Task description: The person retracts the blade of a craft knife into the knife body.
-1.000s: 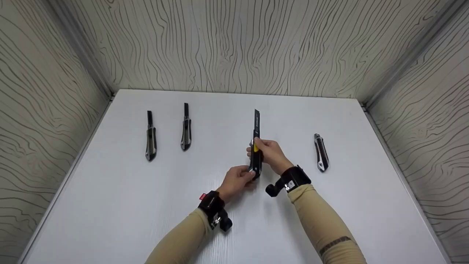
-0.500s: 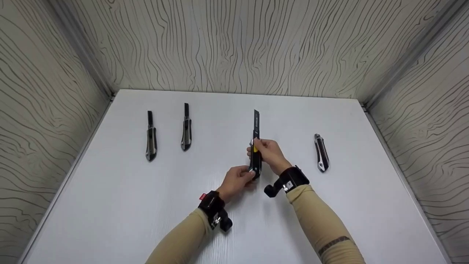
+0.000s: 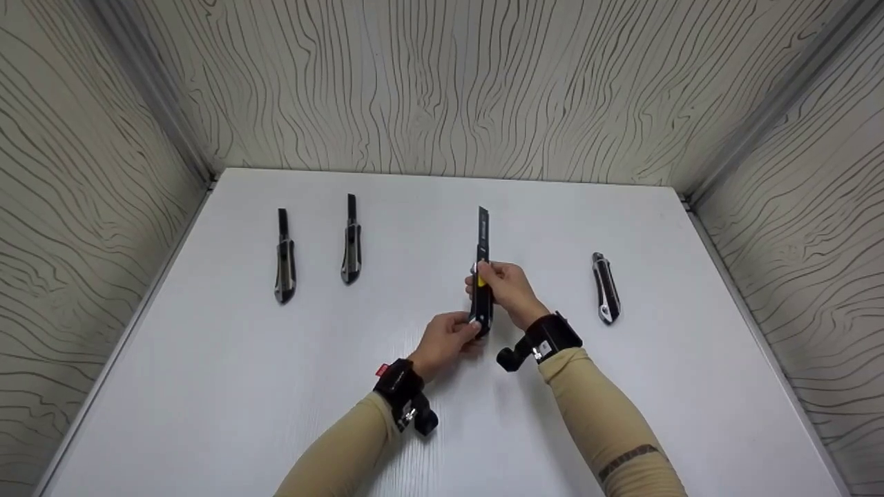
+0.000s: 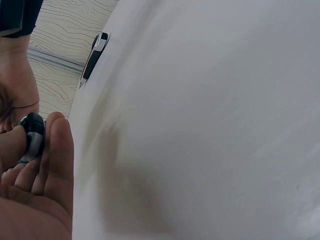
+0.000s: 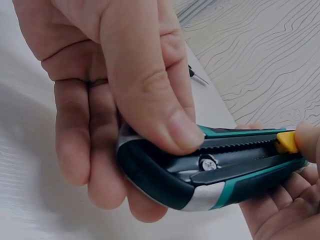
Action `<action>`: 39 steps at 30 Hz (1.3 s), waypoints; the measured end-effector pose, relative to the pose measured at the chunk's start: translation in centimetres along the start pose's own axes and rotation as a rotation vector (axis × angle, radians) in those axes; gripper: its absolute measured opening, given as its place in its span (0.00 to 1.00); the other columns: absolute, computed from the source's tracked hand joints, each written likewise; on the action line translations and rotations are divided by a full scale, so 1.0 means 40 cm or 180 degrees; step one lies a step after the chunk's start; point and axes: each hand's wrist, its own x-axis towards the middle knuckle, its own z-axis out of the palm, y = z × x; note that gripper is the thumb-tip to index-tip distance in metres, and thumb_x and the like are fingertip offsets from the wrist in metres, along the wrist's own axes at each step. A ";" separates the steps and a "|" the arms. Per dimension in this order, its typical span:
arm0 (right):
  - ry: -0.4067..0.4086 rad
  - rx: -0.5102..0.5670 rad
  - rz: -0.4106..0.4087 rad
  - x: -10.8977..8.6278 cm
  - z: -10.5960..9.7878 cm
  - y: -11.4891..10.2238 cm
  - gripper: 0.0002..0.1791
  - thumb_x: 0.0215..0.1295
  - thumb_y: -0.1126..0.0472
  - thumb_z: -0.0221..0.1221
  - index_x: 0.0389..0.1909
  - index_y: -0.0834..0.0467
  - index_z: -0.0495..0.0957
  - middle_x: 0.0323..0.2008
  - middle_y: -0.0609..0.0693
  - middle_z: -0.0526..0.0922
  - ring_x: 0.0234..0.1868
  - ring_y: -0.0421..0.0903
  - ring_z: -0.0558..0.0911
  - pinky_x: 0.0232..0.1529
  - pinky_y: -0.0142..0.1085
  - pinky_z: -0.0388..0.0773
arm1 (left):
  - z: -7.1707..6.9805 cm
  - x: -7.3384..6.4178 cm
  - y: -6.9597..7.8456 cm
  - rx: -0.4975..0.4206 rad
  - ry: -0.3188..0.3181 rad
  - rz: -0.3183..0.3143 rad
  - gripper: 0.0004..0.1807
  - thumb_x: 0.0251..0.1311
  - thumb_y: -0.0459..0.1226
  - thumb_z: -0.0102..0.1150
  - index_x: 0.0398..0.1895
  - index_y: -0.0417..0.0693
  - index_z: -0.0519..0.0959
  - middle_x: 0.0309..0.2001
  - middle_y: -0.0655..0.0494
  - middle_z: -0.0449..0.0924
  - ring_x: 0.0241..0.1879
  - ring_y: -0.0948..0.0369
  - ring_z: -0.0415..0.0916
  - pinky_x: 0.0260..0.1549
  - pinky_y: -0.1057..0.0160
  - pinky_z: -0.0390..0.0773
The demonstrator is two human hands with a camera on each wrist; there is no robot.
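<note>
A snap-off utility knife is held up over the middle of the table, its dark blade pointing away from me. My right hand grips its handle, thumb at the yellow slider. With thumb and fingers, my left hand pinches the butt end, where the right wrist view shows green trim, a silver band and a screw. In the left wrist view only this rounded end shows between the fingers; the rest is hidden.
Two utility knives, the far left one and its neighbour, lie with blades out on the white table. A third knife, no blade showing, lies right of my hands. Wood-patterned walls enclose the back and sides.
My right wrist has shifted very slightly left, and the held knife has tilted a touch with it. My left hand and the knives on the table stay where they were.
</note>
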 end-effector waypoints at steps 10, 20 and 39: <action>-0.0035 0.0022 0.0008 0.003 0.000 0.006 0.24 0.75 0.53 0.50 0.57 0.71 0.71 0.43 0.55 0.85 0.42 0.43 0.85 0.48 0.34 0.83 | -0.001 0.004 -0.002 -0.0101 -0.0009 0.0039 0.14 0.69 0.34 0.53 0.50 0.32 0.78 0.43 0.30 0.83 0.41 0.48 0.84 0.43 0.53 0.85; -0.0095 0.0010 0.0006 0.006 0.000 0.005 0.23 0.75 0.55 0.50 0.59 0.71 0.70 0.46 0.57 0.85 0.43 0.42 0.85 0.50 0.34 0.82 | -0.003 0.004 -0.002 -0.0078 0.0007 0.0003 0.14 0.69 0.33 0.52 0.52 0.32 0.77 0.44 0.32 0.83 0.44 0.45 0.84 0.44 0.53 0.85; -0.0080 0.0043 0.0084 0.000 0.000 -0.002 0.21 0.75 0.58 0.51 0.59 0.69 0.70 0.50 0.61 0.83 0.44 0.42 0.85 0.51 0.35 0.82 | -0.003 0.003 -0.001 -0.0060 0.0026 -0.0001 0.14 0.70 0.35 0.52 0.51 0.32 0.77 0.43 0.32 0.83 0.42 0.46 0.84 0.44 0.52 0.85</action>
